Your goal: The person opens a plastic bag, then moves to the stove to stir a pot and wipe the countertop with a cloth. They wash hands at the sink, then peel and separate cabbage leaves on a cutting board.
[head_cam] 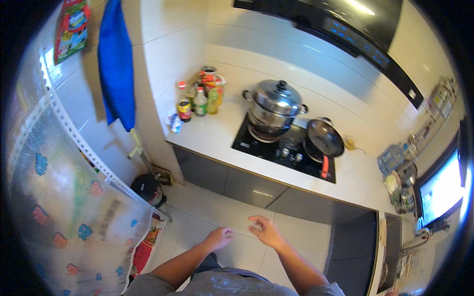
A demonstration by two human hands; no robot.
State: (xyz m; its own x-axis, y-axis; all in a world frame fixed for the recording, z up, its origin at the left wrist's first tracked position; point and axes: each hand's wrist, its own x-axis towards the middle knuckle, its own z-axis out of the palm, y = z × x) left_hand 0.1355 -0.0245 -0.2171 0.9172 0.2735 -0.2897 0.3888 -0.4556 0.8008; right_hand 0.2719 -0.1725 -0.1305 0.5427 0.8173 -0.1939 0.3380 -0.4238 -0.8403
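My left hand point(219, 238) hovers over the tiled floor with its fingers curled; whether they are fully closed is hard to tell. To its right is my right hand point(265, 230), its thumb and fingers apart and nothing between them. The hands do not touch. Beyond them, on a black two-burner cooktop point(285, 150), stands a lidded steel steamer pot point(276, 105). A dark wok or pan point(325, 138) with a red handle point(325, 166) sits tilted on the right burner. Sauce and seasoning bottles point(200, 102) are grouped in the counter's left corner.
A translucent patterned plastic cover point(81, 207) hangs at left, near a black bin point(147, 188). A blue cloth point(116, 66) hangs on the wall. The white counter's edge point(207, 155) runs before me, beneath a range hood point(344, 33). A water jug point(391, 159) stands at right.
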